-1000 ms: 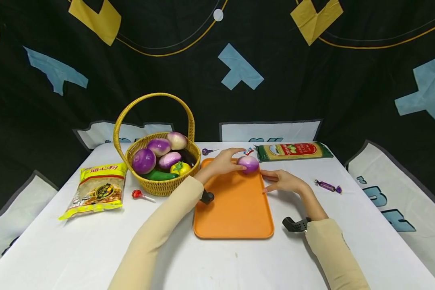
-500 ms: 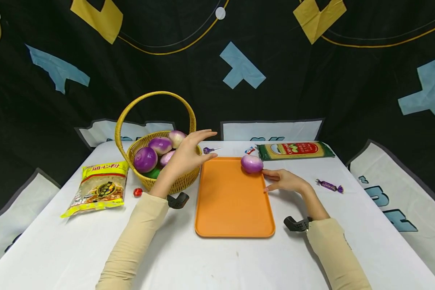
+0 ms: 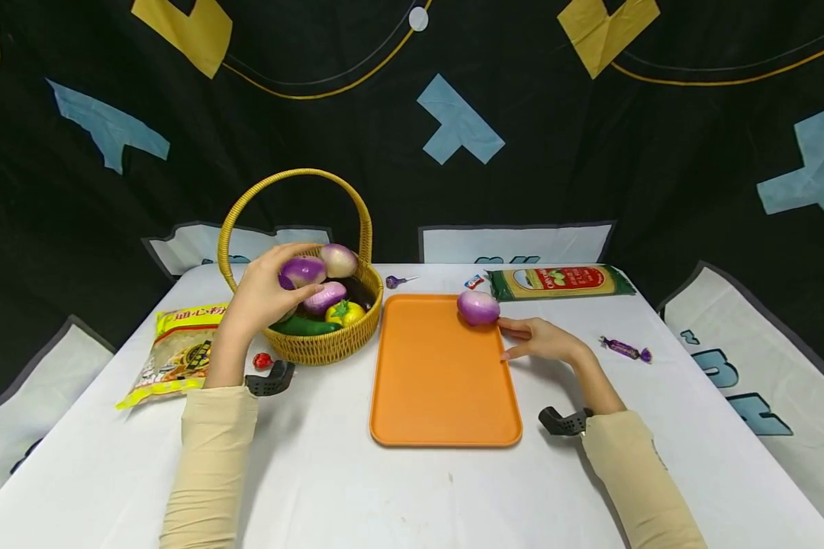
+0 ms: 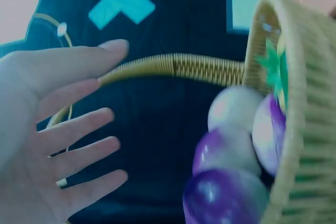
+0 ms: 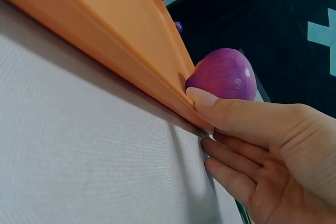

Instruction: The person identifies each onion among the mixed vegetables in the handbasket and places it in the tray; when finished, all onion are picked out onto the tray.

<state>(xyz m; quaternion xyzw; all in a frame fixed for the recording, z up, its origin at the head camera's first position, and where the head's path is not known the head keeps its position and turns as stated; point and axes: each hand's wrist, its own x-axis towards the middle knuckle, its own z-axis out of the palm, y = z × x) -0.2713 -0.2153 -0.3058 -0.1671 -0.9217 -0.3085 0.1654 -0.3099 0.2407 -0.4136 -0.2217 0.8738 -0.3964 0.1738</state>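
My left hand (image 3: 262, 296) is over the left rim of a yellow wicker basket (image 3: 326, 349), fingers spread and thumb apart. In the left wrist view nothing lies between its fingers, and purple onions (image 4: 226, 195) sit close by in the basket. Also in the basket are a green cucumber (image 3: 305, 326), a yellow tomato-like vegetable (image 3: 346, 313) and a dark eggplant (image 3: 360, 293). One purple onion (image 3: 478, 307) rests at the far right corner of an orange tray (image 3: 446, 381). There my right hand (image 3: 539, 341) pinches the tray's edge, thumb on the rim beside the onion.
A yellow pasta bag (image 3: 178, 354) lies left of the basket, with a red lollipop (image 3: 262, 361) in front of it. Behind the tray are a purple lollipop (image 3: 393, 281), a small candy (image 3: 474, 281) and a green spaghetti pack (image 3: 559, 282). A purple candy (image 3: 625, 349) lies right.
My left hand has let go of the onion at the tray's far right corner and moved left to the basket. My right hand stays at the tray's edge.
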